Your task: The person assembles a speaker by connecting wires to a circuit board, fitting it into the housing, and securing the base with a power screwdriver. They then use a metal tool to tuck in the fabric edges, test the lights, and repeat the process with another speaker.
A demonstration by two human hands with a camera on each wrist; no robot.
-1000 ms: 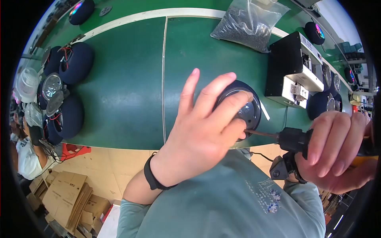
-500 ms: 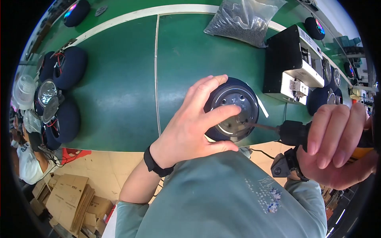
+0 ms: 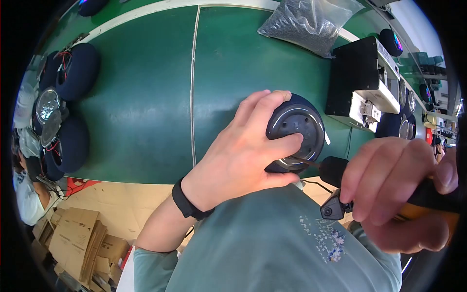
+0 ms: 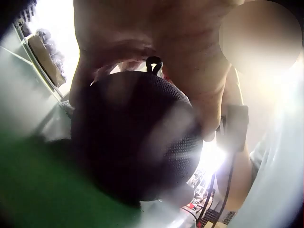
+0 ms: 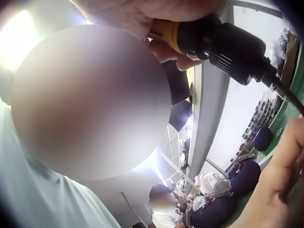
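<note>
A round dark-blue fabric speaker (image 3: 274, 168) lies on the green bench with its black base (image 3: 307, 124) facing up. My left hand (image 3: 238, 153) grips the speaker's left side, one finger laid across the base. The left wrist view shows its mesh side (image 4: 137, 137) and a small strap loop (image 4: 154, 64) under the palm. My right hand (image 3: 389, 180) holds a black-and-yellow power screwdriver (image 3: 333, 170) sideways. Its thin bit (image 3: 307, 162) reaches over the base's lower part, near my left finger and thumb; the tip is hard to make out.
Beyond the speaker, a black-and-white machine (image 3: 357, 82) stands at right, near a clear bag (image 3: 304, 29) of small dark pieces. Several speakers (image 3: 73, 143) with loose wires line the left side. A white strip (image 3: 327, 139) lies beside the held speaker. Cardboard (image 3: 73, 238) is stacked on the floor.
My left hand has gone from spread fingers over the base to a grip on the speaker's left side. The right hand has brought the screwdriver leftward, its bit farther over the base.
</note>
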